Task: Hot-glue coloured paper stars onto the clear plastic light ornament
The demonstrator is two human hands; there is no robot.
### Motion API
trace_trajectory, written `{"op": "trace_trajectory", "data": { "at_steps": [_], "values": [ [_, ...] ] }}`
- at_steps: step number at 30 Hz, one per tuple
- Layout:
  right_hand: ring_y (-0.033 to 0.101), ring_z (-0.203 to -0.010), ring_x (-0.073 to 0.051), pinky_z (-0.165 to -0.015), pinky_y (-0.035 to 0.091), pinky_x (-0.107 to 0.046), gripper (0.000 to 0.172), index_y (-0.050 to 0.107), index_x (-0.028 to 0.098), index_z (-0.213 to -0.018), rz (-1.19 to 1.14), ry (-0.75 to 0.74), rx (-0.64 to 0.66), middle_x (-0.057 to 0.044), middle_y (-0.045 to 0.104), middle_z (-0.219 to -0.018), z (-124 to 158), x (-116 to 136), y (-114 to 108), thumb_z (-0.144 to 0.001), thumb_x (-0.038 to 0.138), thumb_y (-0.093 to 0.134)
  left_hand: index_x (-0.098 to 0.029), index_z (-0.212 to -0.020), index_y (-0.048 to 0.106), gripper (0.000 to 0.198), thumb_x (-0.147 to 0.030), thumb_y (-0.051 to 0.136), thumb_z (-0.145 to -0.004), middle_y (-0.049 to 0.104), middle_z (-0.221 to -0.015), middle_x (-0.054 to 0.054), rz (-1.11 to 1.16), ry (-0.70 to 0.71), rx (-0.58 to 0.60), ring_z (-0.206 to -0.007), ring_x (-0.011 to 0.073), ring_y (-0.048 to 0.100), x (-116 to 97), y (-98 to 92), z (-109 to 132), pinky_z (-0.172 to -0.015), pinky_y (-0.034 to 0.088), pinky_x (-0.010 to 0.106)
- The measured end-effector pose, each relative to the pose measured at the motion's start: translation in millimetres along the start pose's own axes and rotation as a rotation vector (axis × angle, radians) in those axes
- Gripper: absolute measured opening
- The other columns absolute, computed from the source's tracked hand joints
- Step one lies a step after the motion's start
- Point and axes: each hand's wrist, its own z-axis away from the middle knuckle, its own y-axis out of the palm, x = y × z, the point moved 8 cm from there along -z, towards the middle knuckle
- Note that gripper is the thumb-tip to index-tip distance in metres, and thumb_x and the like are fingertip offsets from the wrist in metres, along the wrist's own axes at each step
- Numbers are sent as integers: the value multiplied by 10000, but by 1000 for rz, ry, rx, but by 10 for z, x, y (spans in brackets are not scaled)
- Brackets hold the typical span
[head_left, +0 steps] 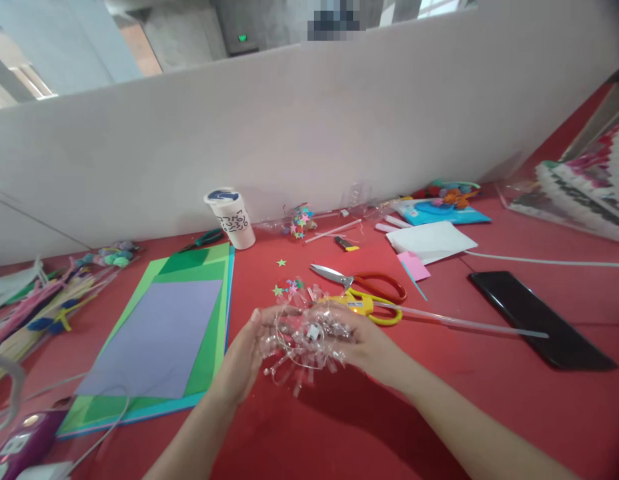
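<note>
Between my two hands is a round tangle of clear plastic strips (299, 360) with thin wire looped around it. A small white block (313, 332) shows near its middle. My left hand (247, 353) curves around the tangle's left side, and my right hand (362, 337) grips the right side, its fingertips partly hidden among the strips. Just beyond lie small star sequins (289, 288). Red-handled scissors (374, 283) and yellow-handled scissors (359, 303) lie past my right hand, close to a clear glue stick (454, 321).
Coloured paper sheets (159, 340) lie to the left, near a purple power strip (27, 443). A white paper cup (234, 223) stands at the back by the white partition (309, 133). On the right are a black phone (539, 320), white paper (432, 241) and a yellow-tipped cutter (346, 244).
</note>
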Motion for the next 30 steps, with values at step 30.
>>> {"op": "trace_trajectory", "data": {
  "at_steps": [30],
  "values": [
    [642,-894,-219,-801,498,-379,164,670,262,-928,54,4,-91,-34,695,-969,-13,-81,-129,-791,352,658,-213,-1084,666,501,-562,495,-769,626,-1260,130,297,-172,315,-1226,395,524,183,230,104,-998,409,576]
  ]
}}
